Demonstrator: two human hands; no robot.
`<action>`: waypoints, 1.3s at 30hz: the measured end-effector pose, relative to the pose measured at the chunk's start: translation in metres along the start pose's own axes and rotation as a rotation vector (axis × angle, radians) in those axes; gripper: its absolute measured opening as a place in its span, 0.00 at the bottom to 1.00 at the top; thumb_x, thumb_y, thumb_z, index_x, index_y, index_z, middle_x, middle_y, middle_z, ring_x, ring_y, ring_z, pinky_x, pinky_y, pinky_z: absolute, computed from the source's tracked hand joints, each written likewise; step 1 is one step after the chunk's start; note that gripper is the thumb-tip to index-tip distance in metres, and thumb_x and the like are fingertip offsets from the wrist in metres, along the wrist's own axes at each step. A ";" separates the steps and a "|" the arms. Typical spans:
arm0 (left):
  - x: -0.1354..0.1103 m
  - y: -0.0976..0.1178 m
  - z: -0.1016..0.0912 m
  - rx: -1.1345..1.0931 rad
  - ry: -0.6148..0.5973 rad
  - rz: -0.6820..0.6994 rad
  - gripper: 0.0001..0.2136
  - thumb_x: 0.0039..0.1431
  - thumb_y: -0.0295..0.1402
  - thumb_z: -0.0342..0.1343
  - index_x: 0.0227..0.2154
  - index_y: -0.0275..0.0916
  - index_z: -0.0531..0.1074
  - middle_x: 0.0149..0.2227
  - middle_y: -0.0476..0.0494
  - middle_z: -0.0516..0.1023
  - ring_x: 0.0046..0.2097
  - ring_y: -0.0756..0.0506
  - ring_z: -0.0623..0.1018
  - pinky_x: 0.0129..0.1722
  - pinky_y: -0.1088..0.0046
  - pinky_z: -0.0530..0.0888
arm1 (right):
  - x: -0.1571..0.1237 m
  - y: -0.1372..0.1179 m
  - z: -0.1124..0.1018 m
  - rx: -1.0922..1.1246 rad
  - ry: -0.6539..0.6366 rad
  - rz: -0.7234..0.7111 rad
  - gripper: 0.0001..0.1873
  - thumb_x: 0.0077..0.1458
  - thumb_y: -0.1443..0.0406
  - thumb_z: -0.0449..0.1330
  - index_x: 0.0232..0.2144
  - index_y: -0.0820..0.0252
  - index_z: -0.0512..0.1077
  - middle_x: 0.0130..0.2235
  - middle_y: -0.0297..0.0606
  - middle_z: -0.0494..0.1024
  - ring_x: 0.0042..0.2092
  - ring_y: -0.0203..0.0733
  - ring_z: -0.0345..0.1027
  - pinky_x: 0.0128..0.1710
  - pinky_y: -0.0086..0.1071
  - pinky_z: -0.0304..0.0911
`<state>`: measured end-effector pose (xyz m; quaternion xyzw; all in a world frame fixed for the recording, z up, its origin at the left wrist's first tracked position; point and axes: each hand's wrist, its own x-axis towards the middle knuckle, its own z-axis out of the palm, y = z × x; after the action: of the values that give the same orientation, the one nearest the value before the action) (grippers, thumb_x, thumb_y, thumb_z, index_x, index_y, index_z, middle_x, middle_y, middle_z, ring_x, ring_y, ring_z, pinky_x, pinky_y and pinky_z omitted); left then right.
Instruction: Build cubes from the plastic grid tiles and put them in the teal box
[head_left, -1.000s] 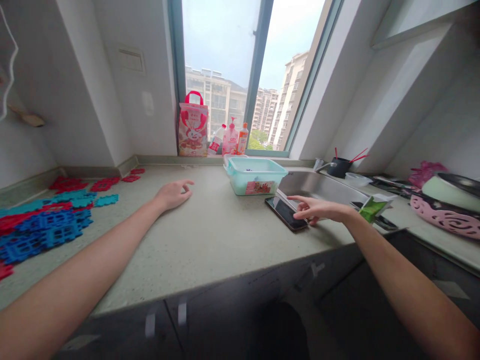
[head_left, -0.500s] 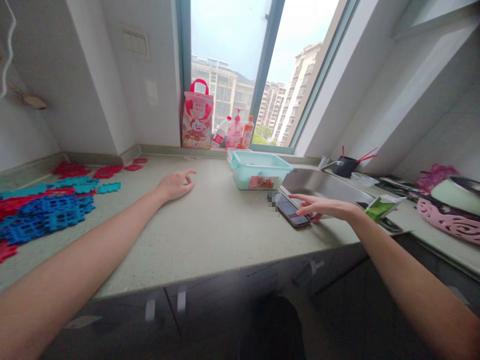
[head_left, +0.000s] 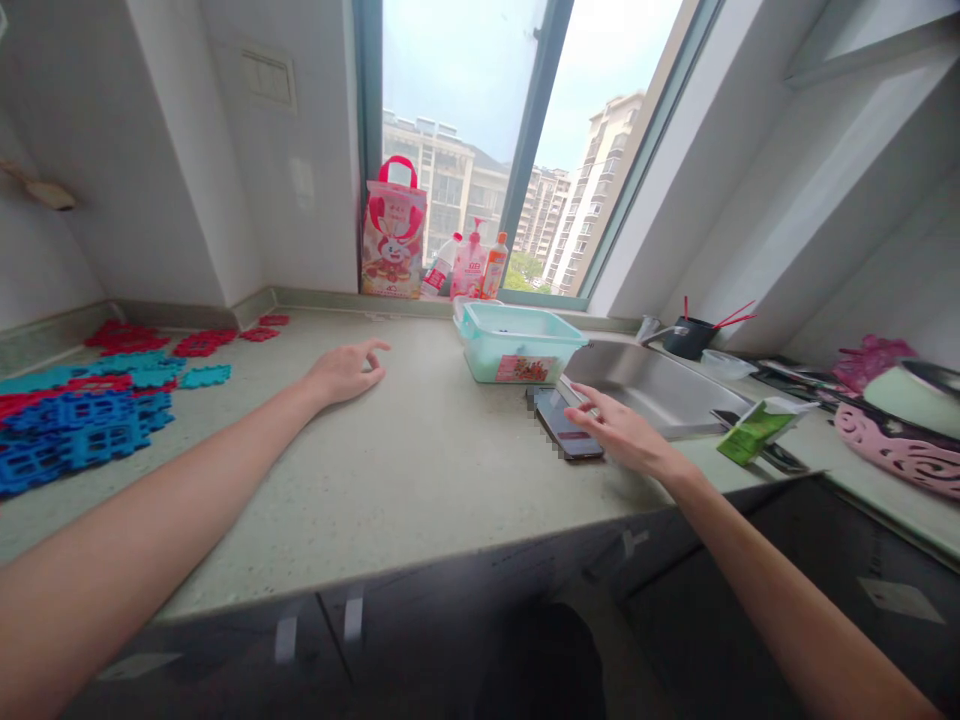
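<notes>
You seem to be working the phone point(head_left: 556, 424), flat on the counter point(head_left: 420, 460) beside the sink point(head_left: 660, 385); your right hand point(head_left: 619, 428), fingers loosely spread, is over it, contact unclear; a tap would call for lowering one fingertip; your left hand point(head_left: 345, 372) rests empty, thumb and fingers parted.

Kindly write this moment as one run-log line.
left hand: on counter, holding nothing | right hand: over phone, contact unclear | turquoise tub: beside sink

A kitchen, with steel sink point(head_left: 667, 390), faucet point(head_left: 654, 332) and stone-look countertop point(head_left: 420, 450).
</notes>
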<state>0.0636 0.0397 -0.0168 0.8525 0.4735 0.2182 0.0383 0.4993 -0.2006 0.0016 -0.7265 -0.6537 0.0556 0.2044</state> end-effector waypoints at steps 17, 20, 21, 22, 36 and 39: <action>0.002 0.004 -0.003 0.002 -0.021 -0.054 0.26 0.60 0.47 0.54 0.61 0.49 0.71 0.48 0.50 0.85 0.37 0.44 0.81 0.42 0.68 0.71 | 0.057 0.043 0.008 0.542 0.119 -0.287 0.23 0.67 0.51 0.54 0.38 0.51 0.87 0.57 0.40 0.80 0.60 0.56 0.70 0.67 0.48 0.57; 0.005 0.004 -0.003 -0.010 -0.021 -0.084 0.27 0.59 0.48 0.54 0.61 0.49 0.71 0.47 0.49 0.85 0.34 0.45 0.80 0.40 0.69 0.71 | 0.056 0.043 0.008 0.513 0.210 -0.278 0.18 0.64 0.53 0.59 0.34 0.51 0.87 0.51 0.42 0.82 0.55 0.55 0.73 0.63 0.46 0.62; 0.005 0.003 -0.004 -0.010 -0.020 -0.089 0.28 0.59 0.49 0.54 0.61 0.49 0.71 0.47 0.49 0.85 0.33 0.45 0.80 0.40 0.69 0.71 | 0.056 0.042 0.009 0.504 0.232 -0.269 0.17 0.63 0.54 0.59 0.33 0.51 0.86 0.50 0.42 0.82 0.54 0.54 0.74 0.62 0.45 0.62; 0.005 0.004 -0.004 -0.007 -0.019 -0.092 0.28 0.58 0.49 0.54 0.61 0.49 0.71 0.47 0.49 0.85 0.33 0.45 0.80 0.40 0.69 0.71 | 0.056 0.041 0.009 0.494 0.250 -0.256 0.17 0.62 0.54 0.60 0.31 0.51 0.86 0.48 0.42 0.82 0.53 0.54 0.74 0.61 0.46 0.63; 0.006 0.005 -0.005 0.021 -0.038 -0.113 0.26 0.59 0.49 0.55 0.61 0.52 0.70 0.47 0.54 0.84 0.35 0.46 0.79 0.40 0.70 0.69 | 0.056 0.043 0.010 0.462 0.175 -0.258 0.17 0.57 0.53 0.63 0.23 0.50 0.85 0.47 0.41 0.82 0.49 0.52 0.73 0.57 0.46 0.66; 0.006 0.006 -0.005 0.019 -0.038 -0.117 0.27 0.59 0.50 0.54 0.60 0.52 0.71 0.47 0.54 0.84 0.35 0.45 0.79 0.40 0.70 0.69 | 0.056 0.044 0.009 0.490 0.174 -0.270 0.17 0.59 0.52 0.62 0.25 0.50 0.85 0.49 0.40 0.81 0.51 0.52 0.73 0.59 0.46 0.65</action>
<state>0.0691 0.0403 -0.0083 0.8276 0.5239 0.1946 0.0518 0.5451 -0.1466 -0.0128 -0.5641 -0.6915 0.1217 0.4346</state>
